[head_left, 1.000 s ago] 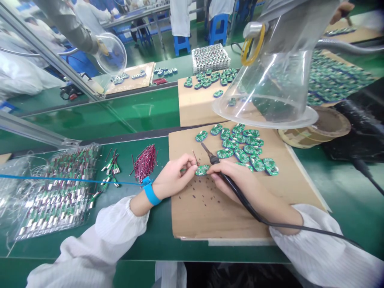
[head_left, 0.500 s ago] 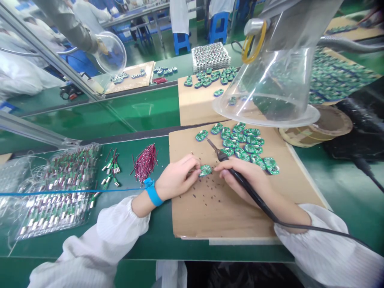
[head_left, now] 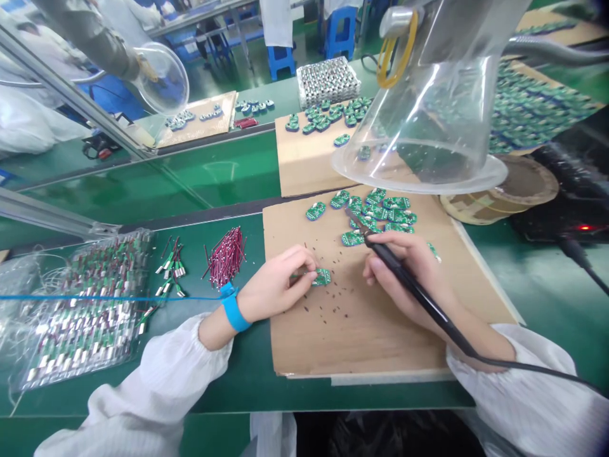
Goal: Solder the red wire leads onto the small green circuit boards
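Blue wrist strap [head_left: 233,314] circles the left wrist, just beside a bundle of red wires [head_left: 226,257]. The left hand [head_left: 278,285] is closed, its fingertips pinching a small green circuit board [head_left: 322,277] and a thin wire above a cardboard sheet [head_left: 361,336]. Right of that grip, the right hand [head_left: 404,273] curls firmly around the black handle of a soldering iron [head_left: 397,270], its tip reaching over loose green boards [head_left: 375,212] beneath a clear plastic hood [head_left: 428,108].

Nothing legible, tiny markings on the green circuit boards [head_left: 316,211] too small to read
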The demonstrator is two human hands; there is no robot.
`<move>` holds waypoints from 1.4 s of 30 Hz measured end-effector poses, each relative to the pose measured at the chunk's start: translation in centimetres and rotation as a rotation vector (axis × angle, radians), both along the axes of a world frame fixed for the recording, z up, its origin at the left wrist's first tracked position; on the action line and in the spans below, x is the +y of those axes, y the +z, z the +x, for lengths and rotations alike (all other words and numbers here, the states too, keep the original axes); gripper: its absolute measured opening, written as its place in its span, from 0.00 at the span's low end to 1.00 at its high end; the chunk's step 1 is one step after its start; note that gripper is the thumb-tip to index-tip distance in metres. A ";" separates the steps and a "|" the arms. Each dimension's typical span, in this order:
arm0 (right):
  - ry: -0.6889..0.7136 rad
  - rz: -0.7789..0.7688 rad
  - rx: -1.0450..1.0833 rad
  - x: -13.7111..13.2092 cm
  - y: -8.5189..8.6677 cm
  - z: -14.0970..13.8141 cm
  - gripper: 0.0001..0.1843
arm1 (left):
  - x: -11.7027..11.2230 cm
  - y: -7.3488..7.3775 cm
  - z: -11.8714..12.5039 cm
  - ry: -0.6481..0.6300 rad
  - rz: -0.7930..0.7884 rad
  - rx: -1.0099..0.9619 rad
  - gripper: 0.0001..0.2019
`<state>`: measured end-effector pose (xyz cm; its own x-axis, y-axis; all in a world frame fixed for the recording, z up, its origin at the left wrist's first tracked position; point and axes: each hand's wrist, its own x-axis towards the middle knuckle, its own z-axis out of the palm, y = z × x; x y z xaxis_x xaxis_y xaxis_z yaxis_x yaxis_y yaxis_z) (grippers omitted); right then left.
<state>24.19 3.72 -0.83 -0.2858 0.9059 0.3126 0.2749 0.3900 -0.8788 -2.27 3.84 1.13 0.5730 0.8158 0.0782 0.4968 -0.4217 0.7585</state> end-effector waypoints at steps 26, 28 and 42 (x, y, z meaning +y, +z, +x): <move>-0.054 -0.167 -0.008 -1.5 -0.3 2.5 0.04 | 0.5 0.0 1.0 0.054 -0.107 0.080 0.03; -0.048 -0.165 -0.025 -1.5 -0.4 2.6 0.04 | 0.7 0.0 1.0 0.048 -0.110 0.083 0.03; -0.054 -0.178 -0.062 -1.4 -0.5 2.5 0.04 | 1.3 0.5 0.7 0.014 -0.150 0.111 0.02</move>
<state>26.73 2.33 -1.29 -0.2494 0.9597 0.1296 0.3472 0.2136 -0.9132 -1.56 5.19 1.63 0.5600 0.8214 -0.1084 0.5862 -0.3003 0.7524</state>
